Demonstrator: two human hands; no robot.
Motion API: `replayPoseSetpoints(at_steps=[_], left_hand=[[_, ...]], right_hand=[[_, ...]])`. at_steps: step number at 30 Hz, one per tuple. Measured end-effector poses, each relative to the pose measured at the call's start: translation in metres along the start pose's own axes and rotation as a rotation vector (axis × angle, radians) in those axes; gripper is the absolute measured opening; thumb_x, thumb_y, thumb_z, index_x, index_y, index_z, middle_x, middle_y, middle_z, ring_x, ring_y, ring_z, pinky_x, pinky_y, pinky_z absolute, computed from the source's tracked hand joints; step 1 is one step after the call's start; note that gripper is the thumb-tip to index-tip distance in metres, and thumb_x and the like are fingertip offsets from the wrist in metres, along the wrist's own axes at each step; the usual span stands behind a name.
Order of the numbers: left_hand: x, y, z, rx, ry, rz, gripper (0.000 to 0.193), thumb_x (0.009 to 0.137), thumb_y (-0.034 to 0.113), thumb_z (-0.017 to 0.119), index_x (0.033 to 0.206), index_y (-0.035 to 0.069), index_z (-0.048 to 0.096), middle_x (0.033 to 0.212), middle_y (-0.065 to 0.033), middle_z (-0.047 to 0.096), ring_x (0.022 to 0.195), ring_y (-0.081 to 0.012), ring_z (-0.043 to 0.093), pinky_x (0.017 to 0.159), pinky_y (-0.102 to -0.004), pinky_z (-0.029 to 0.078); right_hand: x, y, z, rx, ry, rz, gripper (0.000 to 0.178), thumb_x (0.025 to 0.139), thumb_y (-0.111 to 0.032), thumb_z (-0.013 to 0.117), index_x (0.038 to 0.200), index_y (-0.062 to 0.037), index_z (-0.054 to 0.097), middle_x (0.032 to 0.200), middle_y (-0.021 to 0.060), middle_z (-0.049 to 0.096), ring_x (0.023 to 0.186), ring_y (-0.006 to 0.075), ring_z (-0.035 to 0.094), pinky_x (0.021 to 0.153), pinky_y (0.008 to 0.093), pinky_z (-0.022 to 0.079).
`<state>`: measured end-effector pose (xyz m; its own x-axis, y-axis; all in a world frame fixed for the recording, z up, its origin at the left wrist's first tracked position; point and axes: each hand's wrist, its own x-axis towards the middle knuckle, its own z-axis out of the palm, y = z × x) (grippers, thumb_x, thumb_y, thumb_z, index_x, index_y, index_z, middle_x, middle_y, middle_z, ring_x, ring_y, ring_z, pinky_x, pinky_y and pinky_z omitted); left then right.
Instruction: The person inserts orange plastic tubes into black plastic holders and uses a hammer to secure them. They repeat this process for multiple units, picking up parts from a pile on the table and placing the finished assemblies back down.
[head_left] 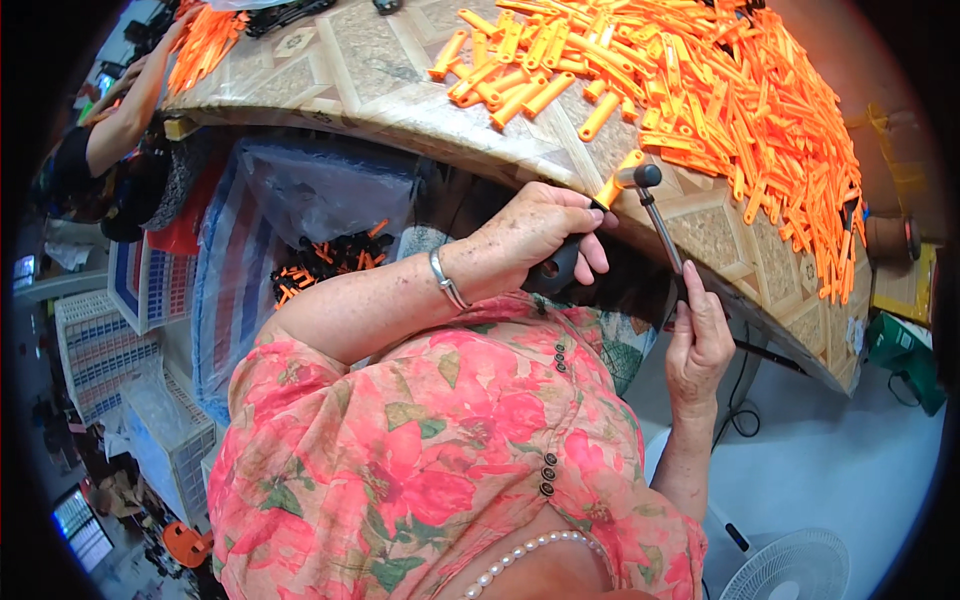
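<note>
Directions are taken from my left hand [545,235], with 12 o'clock at the top of the view. My left thumb and index finger pinch a bright orange, elongated plastic piece [613,185], which projects tilted toward 1 o'clock beside the table's near edge. The remaining left fingers are curled; a black, rounded part with a hole [553,272] shows below them. I cannot tell whether this part is joined to the orange piece.

My right hand [700,345] is located at 4 o'clock. Its fingers are closed on the dark grip of a slim hammer with a metal shaft and a black-faced head [648,176], index finger extended along the handle. The hammer head is at 2 o'clock, right against the upper end of the orange piece; contact cannot be confirmed.

A large heap of loose orange plastic pieces [720,110] lies at 2 o'clock on a wood-patterned table [370,50]. At 9 o'clock, below table level, a plastic-lined striped container [225,250] holds a pile of black and orange parts [335,258]. A co-worker's bare arm [130,115] reaches across at 10 o'clock. A white fan [790,570] stands at 5 o'clock.
</note>
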<state>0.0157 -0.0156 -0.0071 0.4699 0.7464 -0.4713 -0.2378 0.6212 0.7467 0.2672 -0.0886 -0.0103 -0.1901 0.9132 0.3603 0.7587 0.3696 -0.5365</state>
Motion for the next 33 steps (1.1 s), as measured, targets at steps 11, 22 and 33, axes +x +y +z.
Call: replayPoseSetpoints(at_steps=[11, 22, 33], left_hand=[[-0.068, -0.033, -0.100, -0.160, 0.660, 0.682, 0.027, 0.104, 0.019, 0.047, 0.118, -0.003, 0.055, 0.078, -0.0093, 0.065, 0.067, -0.0164, 0.063, 0.067, -0.0304, 0.055], [-0.167, -0.103, -0.269, -0.276, 1.558, 0.485, 0.051, 0.095, 0.023, 0.061, 0.136, -0.003, 0.048, 0.133, -0.0161, 0.058, 0.123, -0.0258, 0.055, 0.104, -0.0387, 0.042], [0.013, 0.130, -0.110, 1.090, 0.610, 1.051, 0.032, 0.093, 0.006, 0.059, 0.124, 0.007, 0.062, 0.115, -0.0077, 0.067, 0.103, -0.0180, 0.064, 0.084, -0.0321, 0.052]], right_hand=[[0.034, 0.106, -0.055, 0.390, 0.648, 0.513, 0.050, 0.102, -0.009, 0.047, 0.151, -0.0122, 0.039, 0.100, 0.0010, 0.057, 0.070, 0.0041, 0.046, 0.058, 0.0198, 0.040], [0.058, 0.244, -0.097, -0.277, 0.518, 0.467, 0.056, 0.101, -0.034, 0.052, 0.150, -0.0119, 0.039, 0.134, 0.0225, 0.050, 0.123, 0.0341, 0.050, 0.103, 0.0416, 0.039], [0.057, 0.222, -0.090, -0.343, 0.510, 0.508, 0.056, 0.102, -0.043, 0.050, 0.149, -0.0138, 0.042, 0.131, 0.0176, 0.043, 0.118, 0.0285, 0.051, 0.099, 0.0392, 0.042]])
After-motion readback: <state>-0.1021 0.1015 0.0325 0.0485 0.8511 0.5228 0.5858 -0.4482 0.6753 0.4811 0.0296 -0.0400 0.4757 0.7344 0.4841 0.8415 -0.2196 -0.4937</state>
